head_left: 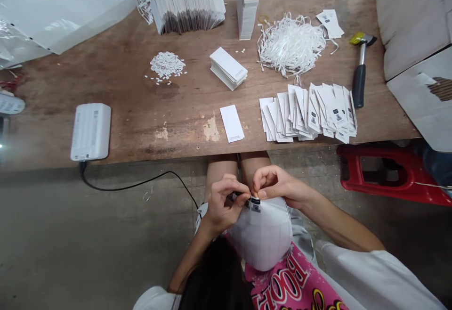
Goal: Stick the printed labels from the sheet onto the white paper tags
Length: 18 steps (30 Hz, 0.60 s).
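Note:
On my lap lies a fanned stack of white printed tags (264, 239), spread into a rounded shape. At its top edge, where small black labels show, my left hand (228, 201) pinches the tags between thumb and fingers. My right hand (277, 186) is closed in a pinch right beside it, at the same edge of the fan. Whether a small part sits between the right fingertips is hidden. On the table ahead are a single white tag (232, 123) and a row of overlapping tags (307, 112).
Further back are a small tag stack (229, 68), tiny white pieces (167, 66), a heap of white strings (291, 46) and standing strung tags (189, 4). A hammer (359, 69) lies right, above a red stool (395, 173). A cable runs from a white power bank (91, 131).

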### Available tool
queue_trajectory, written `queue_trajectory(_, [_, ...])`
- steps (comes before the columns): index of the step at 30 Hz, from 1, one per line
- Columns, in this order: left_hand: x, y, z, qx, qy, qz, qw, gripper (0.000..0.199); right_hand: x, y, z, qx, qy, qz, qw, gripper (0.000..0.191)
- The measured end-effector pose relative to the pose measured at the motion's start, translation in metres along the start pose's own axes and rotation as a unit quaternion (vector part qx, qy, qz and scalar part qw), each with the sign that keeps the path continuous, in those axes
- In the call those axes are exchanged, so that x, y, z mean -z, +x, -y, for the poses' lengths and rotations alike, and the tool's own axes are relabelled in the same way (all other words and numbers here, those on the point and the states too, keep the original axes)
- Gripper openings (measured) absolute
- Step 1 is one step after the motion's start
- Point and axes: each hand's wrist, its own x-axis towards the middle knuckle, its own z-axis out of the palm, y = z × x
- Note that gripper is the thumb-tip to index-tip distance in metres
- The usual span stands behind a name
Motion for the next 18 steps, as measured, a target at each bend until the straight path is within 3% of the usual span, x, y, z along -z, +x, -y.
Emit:
queue_trajectory(3, [0.001, 0.001, -0.002, -0.004, 0.045, -0.002, 0.999, 0.042, -0.001, -0.002, 0.003, 0.014, -0.050, -0.009, 0.999, 0.020])
queue_trajectory(6, [0.002, 0.002, -0.005, 0.004, 0.098, -0.007, 0.995, 0.037, -0.004, -0.007, 0.007, 0.097, -0.187, -0.026, 0.977, 0.011])
queue_trajectory(8, [0.003, 0.003, -0.008, 0.015, 0.109, -0.011, 0.994, 0.039, -0.008, -0.011, 0.010, 0.197, -0.328, -0.063, 0.922, 0.003])
queue_trajectory(12, [0.003, 0.005, -0.011, 0.031, 0.134, -0.029, 0.990, 0.044, -0.014, -0.018, 0.010, 0.364, -0.509, -0.113, 0.772, 0.019])
queue_trajectory(14, [0.002, 0.006, -0.011, 0.037, 0.149, -0.037, 0.987, 0.043, -0.016, -0.020, 0.007, 0.395, -0.531, -0.127, 0.738, 0.022])
queue_trajectory(18, [-0.001, 0.003, -0.010, 0.051, 0.156, -0.048, 0.985, 0.042, -0.020, -0.020, -0.003, 0.416, -0.542, -0.190, 0.705, 0.018])
